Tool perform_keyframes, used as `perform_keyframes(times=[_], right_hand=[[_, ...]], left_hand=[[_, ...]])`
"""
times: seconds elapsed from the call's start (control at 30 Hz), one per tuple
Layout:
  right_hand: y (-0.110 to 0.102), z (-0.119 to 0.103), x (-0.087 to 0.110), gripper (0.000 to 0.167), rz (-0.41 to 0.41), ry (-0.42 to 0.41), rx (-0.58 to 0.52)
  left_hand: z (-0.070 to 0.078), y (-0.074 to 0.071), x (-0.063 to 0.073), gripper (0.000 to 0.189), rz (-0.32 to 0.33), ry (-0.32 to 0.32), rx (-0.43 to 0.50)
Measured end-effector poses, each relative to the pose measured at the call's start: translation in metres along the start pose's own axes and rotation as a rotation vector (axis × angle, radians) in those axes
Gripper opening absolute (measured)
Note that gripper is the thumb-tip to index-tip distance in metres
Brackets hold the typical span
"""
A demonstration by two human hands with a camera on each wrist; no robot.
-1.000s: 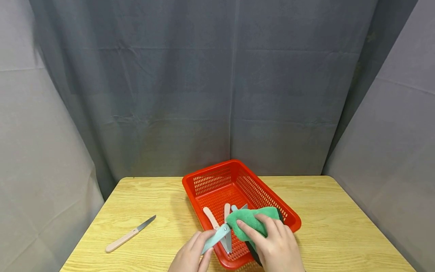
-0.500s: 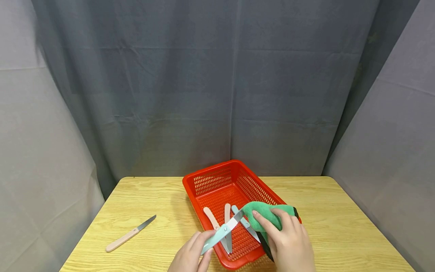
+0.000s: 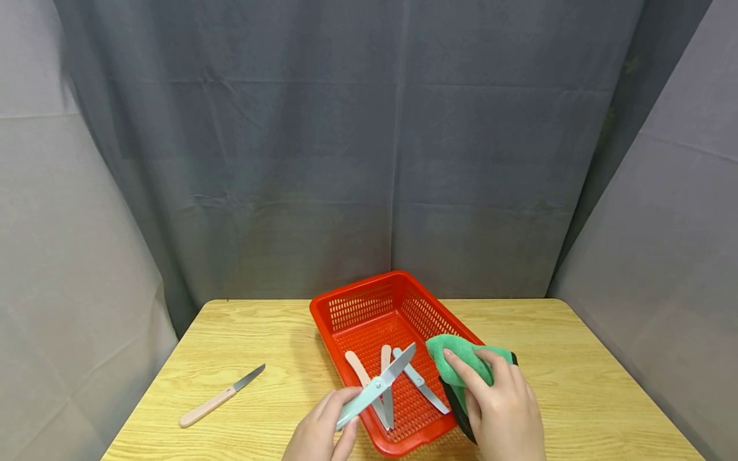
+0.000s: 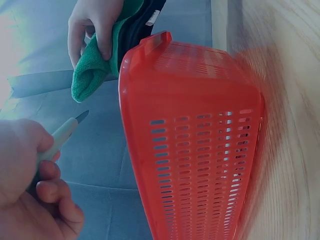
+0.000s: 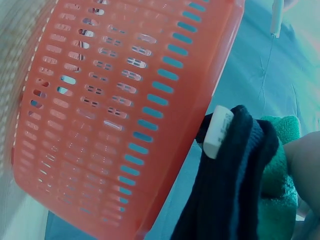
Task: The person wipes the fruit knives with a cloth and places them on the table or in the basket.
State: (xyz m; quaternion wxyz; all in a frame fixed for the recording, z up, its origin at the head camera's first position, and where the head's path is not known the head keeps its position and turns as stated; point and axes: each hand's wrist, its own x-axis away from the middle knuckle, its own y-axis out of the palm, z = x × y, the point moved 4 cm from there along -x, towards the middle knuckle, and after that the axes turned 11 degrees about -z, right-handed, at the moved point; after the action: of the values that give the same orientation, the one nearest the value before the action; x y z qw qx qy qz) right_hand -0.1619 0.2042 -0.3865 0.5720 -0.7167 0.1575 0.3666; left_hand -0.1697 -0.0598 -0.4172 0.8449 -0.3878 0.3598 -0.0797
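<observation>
My left hand (image 3: pixel 323 422) grips the mint-green handle of a knife (image 3: pixel 377 386). Its bare metal blade points up and to the right over the red basket (image 3: pixel 353 288). To the right, my right hand (image 3: pixel 507 406) holds a bunched green cloth (image 3: pixel 458 362) with a black border, above the basket's right front rim. A small gap separates cloth and blade tip. Inside the basket lie two pink-handled knives, one at the left (image 3: pixel 359 368) and another pink-handled knife (image 3: pixel 385 358) beside it, plus a light-blue-handled knife (image 3: pixel 416 378). In the left wrist view, the cloth (image 4: pixel 92 75) hangs beyond the knife tip.
A beige-handled knife (image 3: pixel 221 397) lies on the wooden table (image 3: pixel 277 326) left of the basket. Grey curtain (image 3: pixel 288 160) hangs behind the table, with pale cloth panels at both sides. The basket has slotted side walls (image 4: pixel 200 150). A white tag (image 5: pixel 218 131) shows on the cloth's black border.
The cloth and right hand have drawn along the blade and off its tip, moving right. The blade, covered earlier, now shows whole. My left hand has barely shifted.
</observation>
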Motion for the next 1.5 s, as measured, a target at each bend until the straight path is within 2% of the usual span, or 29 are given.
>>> perform_keyframes(times=[0.3,0.53,0.77,0.8,0.93,0.97,1.07,1.23,1.37,1.43,1.47,1.5], right_hand=[[-0.001,-0.002,0.001,0.067,0.017,-0.006,-0.004],[0.002,-0.004,0.001,0.066,0.0,-0.011,-0.014],[0.002,-0.008,0.001,0.066,-0.011,-0.037,-0.008],[0.002,-0.009,0.001,0.066,-0.017,-0.046,-0.011],[0.002,-0.017,0.0,0.04,-0.03,-0.103,-0.006],[0.003,-0.02,0.0,0.039,-0.034,-0.116,-0.004],[0.004,-0.027,-0.001,0.052,-0.04,-0.154,0.012],[0.008,-0.035,0.0,0.054,-0.063,-0.169,0.02],[0.01,-0.036,0.001,0.052,-0.094,-0.175,0.007],[0.011,-0.036,0.001,0.031,-0.122,-0.176,0.0],[0.011,-0.036,0.001,0.032,-0.136,-0.174,0.001],[0.011,-0.036,0.001,0.042,-0.152,-0.171,0.005]], left_hand=[[-0.004,0.002,0.001,0.047,0.078,-0.014,-0.02],[-0.003,0.002,0.001,0.046,0.053,-0.041,0.025],[-0.002,0.001,0.0,0.044,0.048,-0.046,0.029],[-0.002,0.0,-0.001,0.044,0.049,-0.045,0.026],[-0.002,0.0,-0.001,0.045,0.057,-0.036,0.021],[-0.002,0.0,-0.001,0.045,0.06,-0.031,0.02],[-0.002,0.001,-0.002,0.047,0.07,-0.015,0.021],[-0.003,0.002,-0.002,0.047,0.085,0.022,-0.004],[-0.002,0.003,-0.002,0.046,0.082,0.037,-0.015],[-0.002,0.003,-0.002,0.047,0.077,0.038,-0.01],[-0.001,0.003,-0.002,0.047,0.073,0.037,-0.002],[-0.001,0.003,-0.002,0.048,0.069,0.036,0.003]])
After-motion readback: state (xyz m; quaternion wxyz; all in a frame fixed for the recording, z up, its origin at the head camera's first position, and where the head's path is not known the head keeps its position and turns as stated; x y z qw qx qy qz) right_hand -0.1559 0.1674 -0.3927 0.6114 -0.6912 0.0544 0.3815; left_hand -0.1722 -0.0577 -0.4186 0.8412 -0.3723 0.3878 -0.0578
